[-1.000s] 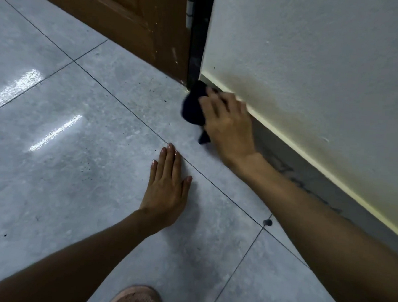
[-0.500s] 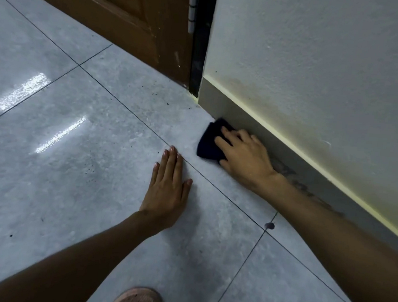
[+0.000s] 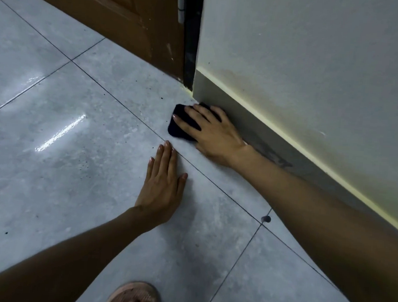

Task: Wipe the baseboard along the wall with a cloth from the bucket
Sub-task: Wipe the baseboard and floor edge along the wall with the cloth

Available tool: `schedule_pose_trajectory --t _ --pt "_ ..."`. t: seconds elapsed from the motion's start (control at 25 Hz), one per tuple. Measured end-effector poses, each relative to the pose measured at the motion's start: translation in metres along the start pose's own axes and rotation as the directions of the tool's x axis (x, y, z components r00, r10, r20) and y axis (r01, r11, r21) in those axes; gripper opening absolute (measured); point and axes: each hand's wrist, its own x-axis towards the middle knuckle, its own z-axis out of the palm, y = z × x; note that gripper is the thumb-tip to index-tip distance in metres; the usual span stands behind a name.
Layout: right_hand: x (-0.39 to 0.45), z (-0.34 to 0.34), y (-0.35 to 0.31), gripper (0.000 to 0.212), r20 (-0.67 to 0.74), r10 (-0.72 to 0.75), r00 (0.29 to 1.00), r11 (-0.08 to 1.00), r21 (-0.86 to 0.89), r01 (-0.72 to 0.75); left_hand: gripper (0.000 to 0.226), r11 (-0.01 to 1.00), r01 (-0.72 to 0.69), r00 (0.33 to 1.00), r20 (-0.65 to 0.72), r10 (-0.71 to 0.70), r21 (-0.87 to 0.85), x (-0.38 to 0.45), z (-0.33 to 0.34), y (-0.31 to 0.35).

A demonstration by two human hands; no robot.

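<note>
Item 1. Right hand (image 3: 214, 134): palm down, fingers spread flat over a dark cloth (image 3: 181, 125). Grip: not clenched; the fingers press the cloth onto the floor rather than closing round it. The forearm runs back toward the lower right edge of the view, alongside the wall.

Item 2. Dark cloth: navy or black, bunched into a flat pad, lying on the floor tile at the foot of the baseboard, near the door corner. Its far edge touches or nearly touches the baseboard; which cannot be told under the fingers. Its left part shows beyond the fingertips.

Item 3. Baseboard (image 3: 255, 122): a grey band along the bottom of the wall, with a pale yellow line along its top edge. It runs from the door frame down toward the right edge of the view. Dark smudges show on it just behind the right wrist.

Item 4. Left hand (image 3: 164, 184): flat on the floor, fingers together and pointing away from the person, grasping nothing. Its fingertips lie at a grout line, near the cloth but apart from it.

Item 5. Tiled floor (image 3: 61, 163): large pale grey glossy tiles, dark grout lines, bright reflections at left, scattered dark specks.

Item 6. Wall (image 3: 319, 65): off-white, rough-textured, faintly stained just above the baseboard.

Item 7. Wooden door (image 3: 132, 14): brown, at top left, meeting a dark door frame (image 3: 191, 43) at the wall's corner.

Item 8. Sandalled foot (image 3: 134, 298): at the bottom edge, toes partly visible.
</note>
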Motion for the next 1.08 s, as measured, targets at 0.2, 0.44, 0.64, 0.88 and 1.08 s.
schedule_pose_trajectory --t 0.2,0.44,0.64,0.88,1.08 --pt "-0.107 0.01 0.012 0.075 0.029 0.105 0.994 0.993 0.045 -0.106 0.066 1.0 -0.004 1.0 0.024 0.004 0.002 -0.002 -0.004 0.0" --pt "-0.039 -0.031 0.018 0.046 -0.351 -0.158 0.923 0.949 -0.312 0.044 0.067 0.999 0.004 1.0 0.005 -0.004 0.034 -0.001 -0.001 0.004" --pt "0.001 -0.028 0.026 0.061 0.135 -0.153 0.979 0.818 -0.538 0.202 0.066 0.999 0.001 1.0 -0.012 0.0 0.047 -0.002 -0.001 0.004" --pt "-0.064 -0.009 0.036 0.025 -0.014 -0.132 0.991 0.9 -0.422 0.114 0.066 0.998 0.029 0.999 -0.021 -0.028 0.05 -0.002 0.001 0.009" --pt "-0.15 0.003 0.051 0.011 -0.045 -0.15 0.988 0.876 -0.469 0.112 0.066 0.999 0.022 1.0 -0.006 -0.022 0.033 0.0 0.0 0.008"
